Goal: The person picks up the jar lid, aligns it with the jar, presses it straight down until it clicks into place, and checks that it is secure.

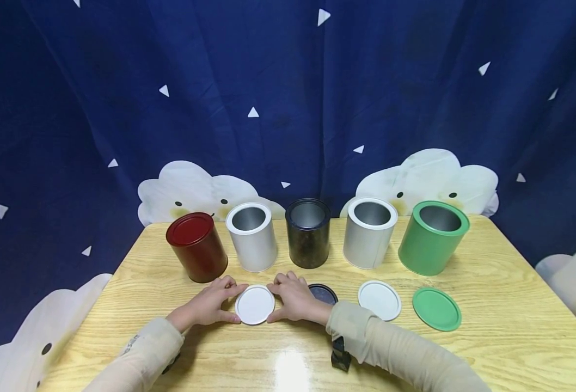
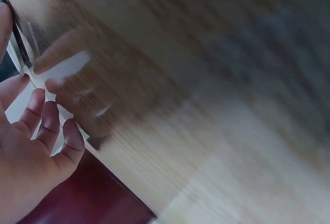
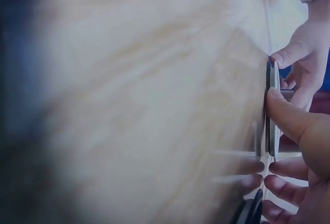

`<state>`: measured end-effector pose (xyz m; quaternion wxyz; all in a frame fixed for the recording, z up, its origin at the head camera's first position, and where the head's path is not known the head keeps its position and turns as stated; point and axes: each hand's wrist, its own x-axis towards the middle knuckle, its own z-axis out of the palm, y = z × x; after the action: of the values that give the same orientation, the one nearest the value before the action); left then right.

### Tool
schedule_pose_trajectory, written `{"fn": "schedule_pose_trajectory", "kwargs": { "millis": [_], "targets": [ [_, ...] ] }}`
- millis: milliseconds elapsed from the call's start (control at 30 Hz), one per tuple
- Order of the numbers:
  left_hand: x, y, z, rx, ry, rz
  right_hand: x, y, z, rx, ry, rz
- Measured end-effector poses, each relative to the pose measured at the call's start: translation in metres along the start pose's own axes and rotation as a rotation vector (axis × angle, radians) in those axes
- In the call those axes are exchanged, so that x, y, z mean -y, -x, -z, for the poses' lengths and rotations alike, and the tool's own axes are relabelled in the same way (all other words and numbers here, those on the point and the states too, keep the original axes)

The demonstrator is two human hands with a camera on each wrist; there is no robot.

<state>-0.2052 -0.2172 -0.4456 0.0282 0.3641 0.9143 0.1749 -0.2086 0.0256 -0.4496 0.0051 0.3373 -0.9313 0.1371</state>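
Note:
Between my two hands is a round white lid (image 1: 255,305), low at the tabletop. My left hand (image 1: 213,303) pinches its left rim with thumb and forefinger spread along the edge. On the opposite rim my right hand (image 1: 295,298) grips it in the same way. In the right wrist view, the right thumb (image 3: 289,112) presses on the lid's edge (image 3: 276,131), and the left hand (image 3: 304,59) touches it farther off. Whether the lid lies flat or is slightly raised, I cannot tell. A black lid (image 1: 323,294) is partly hidden behind my right hand.
Along the back stand a red can (image 1: 201,253) with its top covered, a white can (image 1: 256,245), a black can (image 1: 308,245), another white can (image 1: 366,245) and a green can (image 1: 427,250), these with open tops. Another white lid (image 1: 379,300) and a green lid (image 1: 437,309) lie right.

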Motion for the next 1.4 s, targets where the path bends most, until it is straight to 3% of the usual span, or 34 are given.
{"fn": "schedule_pose_trajectory", "kwargs": {
  "millis": [200, 600, 800, 1000, 1400],
  "targets": [
    [0.000, 0.000, 0.000, -0.010, 0.044, -0.010, -0.003, -0.001, 0.002, 0.024, -0.077, -0.001],
    [0.002, 0.002, 0.002, -0.025, 0.208, -0.013, -0.013, -0.001, 0.007, 0.011, -0.252, 0.083],
    [0.002, 0.002, 0.004, -0.063, 0.258, -0.031, -0.015, -0.001, 0.013, -0.034, -0.287, 0.147],
    [0.000, 0.002, 0.007, -0.100, 0.267, -0.046, -0.017, -0.001, 0.017, -0.041, -0.317, 0.158],
    [-0.001, 0.003, 0.014, -0.148, 0.389, -0.085, -0.019, 0.000, 0.022, -0.098, -0.366, 0.210]
  ]
}}
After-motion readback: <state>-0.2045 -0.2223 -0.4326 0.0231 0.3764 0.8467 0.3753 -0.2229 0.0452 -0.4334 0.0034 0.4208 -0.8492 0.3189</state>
